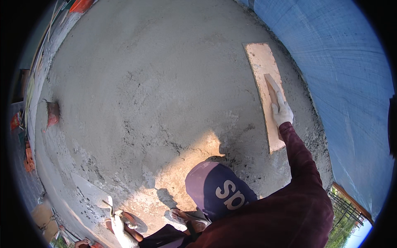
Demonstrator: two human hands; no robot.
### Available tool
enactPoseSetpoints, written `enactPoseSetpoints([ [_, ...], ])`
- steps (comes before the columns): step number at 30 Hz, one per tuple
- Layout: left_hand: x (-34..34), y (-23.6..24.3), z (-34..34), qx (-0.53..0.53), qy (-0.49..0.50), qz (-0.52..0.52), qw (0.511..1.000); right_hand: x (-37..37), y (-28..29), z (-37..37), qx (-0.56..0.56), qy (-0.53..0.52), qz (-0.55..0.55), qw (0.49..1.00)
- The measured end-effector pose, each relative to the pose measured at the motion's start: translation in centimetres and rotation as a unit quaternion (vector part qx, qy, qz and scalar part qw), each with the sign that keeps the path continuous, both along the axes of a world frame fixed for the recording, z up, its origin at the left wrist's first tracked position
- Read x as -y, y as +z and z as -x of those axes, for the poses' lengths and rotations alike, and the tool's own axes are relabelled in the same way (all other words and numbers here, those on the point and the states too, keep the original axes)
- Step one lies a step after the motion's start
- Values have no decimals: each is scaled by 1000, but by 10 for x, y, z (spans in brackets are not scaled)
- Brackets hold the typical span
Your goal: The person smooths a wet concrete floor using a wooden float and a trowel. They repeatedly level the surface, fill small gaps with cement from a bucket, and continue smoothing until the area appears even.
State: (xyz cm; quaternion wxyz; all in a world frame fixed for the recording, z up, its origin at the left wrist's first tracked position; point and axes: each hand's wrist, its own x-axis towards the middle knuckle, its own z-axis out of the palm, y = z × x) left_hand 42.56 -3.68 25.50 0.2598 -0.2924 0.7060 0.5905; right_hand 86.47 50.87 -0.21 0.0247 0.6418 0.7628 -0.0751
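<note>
Wearing a white glove, my right hand (283, 113) grips the handle of a long wooden float (261, 62). The float lies flat on the wet grey cement (182, 66), toward the right side. My right arm is stretched forward in a maroon sleeve. Low at the left, my left hand (119, 231), also in a white glove, appears closed around a trowel, with its bent metal neck (110, 202) sticking up. The trowel's grey blade (89, 188) rests against the cement. The trowel's handle is mostly hidden by the glove. My dark-clothed knee (217, 186) covers part of the lower middle.
A blue sheet (335, 62) borders the cement on the right. At the left, a reddish pipe stub (53, 114) protrudes from it. Orange bricks (29, 158) and an orange container (81, 5) lie beyond the left edge. My foot (194, 219) stands on the sunlit patch.
</note>
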Motion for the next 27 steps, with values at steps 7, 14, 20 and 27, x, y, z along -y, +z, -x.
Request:
enactPoseSetpoints([
  [7, -12, -31, 35, -185, -237, 71, 951, -147, -1, 237, -79, 139, 14, 987],
  [14, -5, -22, 27, -113, -256, 52, 959, 16, 26, 157, -19, 122, 108, 986],
  [20, 6, -16, 8, -164, -195, 95, 962, -158, 10, 270, -89, 138, 19, 986],
  [27, 23, 1, -12, -200, -69, 18, 977, 31, 25, 261, -26, 306, 158, 938],
])
